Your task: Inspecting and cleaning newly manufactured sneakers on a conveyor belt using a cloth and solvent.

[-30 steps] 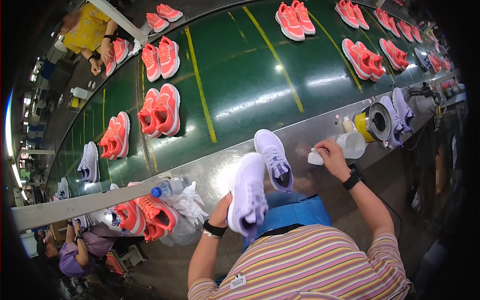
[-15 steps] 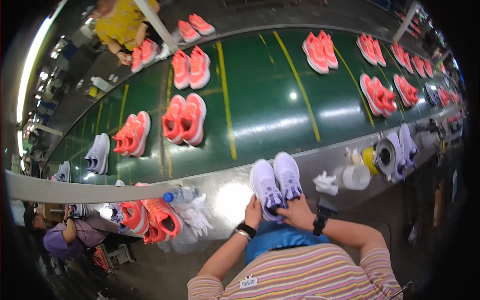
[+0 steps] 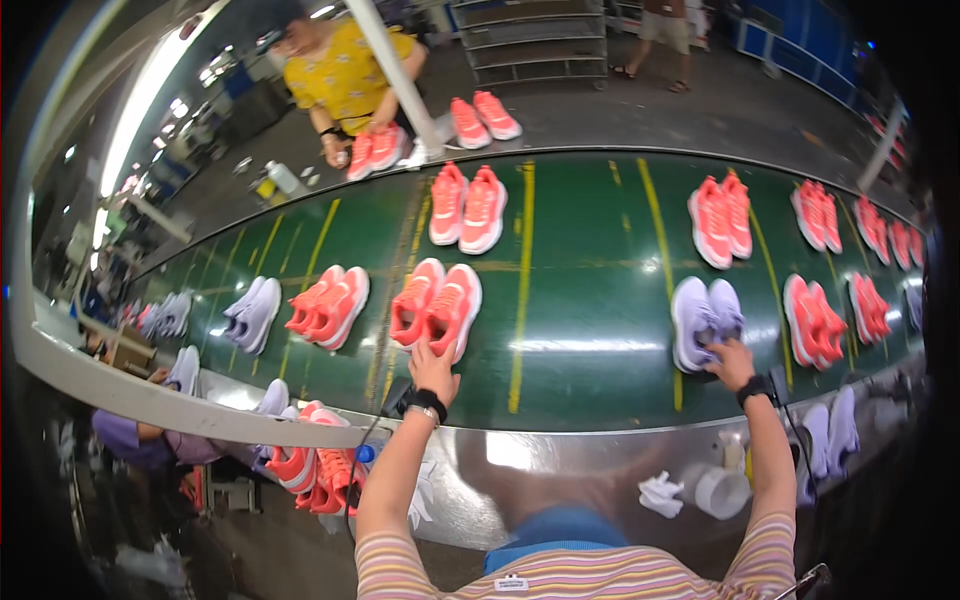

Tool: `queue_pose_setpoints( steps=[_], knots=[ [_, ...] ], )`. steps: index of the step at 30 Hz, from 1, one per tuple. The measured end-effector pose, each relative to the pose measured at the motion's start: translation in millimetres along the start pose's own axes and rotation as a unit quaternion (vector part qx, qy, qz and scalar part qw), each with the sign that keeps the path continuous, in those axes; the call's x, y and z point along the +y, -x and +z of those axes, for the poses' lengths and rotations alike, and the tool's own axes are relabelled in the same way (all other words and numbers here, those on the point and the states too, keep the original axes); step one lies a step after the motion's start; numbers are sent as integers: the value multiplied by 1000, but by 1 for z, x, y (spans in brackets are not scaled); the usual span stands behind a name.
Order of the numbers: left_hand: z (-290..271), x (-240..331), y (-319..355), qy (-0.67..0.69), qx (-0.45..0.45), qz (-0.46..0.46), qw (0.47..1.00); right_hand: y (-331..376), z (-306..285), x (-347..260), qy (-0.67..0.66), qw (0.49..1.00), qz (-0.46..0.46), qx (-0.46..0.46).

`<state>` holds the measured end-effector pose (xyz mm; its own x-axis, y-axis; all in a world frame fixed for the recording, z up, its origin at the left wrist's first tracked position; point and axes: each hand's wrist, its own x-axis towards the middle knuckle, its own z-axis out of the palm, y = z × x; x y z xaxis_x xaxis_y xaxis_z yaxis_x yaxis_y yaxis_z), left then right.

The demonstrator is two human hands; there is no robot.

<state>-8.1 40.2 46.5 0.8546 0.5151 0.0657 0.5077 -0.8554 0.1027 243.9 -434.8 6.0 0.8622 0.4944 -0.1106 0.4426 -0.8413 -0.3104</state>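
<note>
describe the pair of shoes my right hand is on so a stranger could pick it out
Start at the wide green belt with yellow lines, then look along its near edge, right of the middle. The lilac pair lies there under the right hand, toes pointing away. Its nearest neighbours are coral pink; the other pale pairs on the belt sit far left.

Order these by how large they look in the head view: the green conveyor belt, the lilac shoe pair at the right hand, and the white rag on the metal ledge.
1. Green conveyor belt, by far the largest.
2. Lilac shoe pair.
3. White rag, the smallest, although it lies nearer the camera.
</note>
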Motion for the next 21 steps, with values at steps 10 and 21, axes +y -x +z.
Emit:
queue_pose_setpoints(
  steps=[10,21],
  knots=[
    [12,-59,-75,-213,-332,-54,917,61,-115,-155,-423,876,-124,197],
    [-41,26,103,-45,-108,173,978,194,-197,-295,-692,563,-362,270]
  ],
)
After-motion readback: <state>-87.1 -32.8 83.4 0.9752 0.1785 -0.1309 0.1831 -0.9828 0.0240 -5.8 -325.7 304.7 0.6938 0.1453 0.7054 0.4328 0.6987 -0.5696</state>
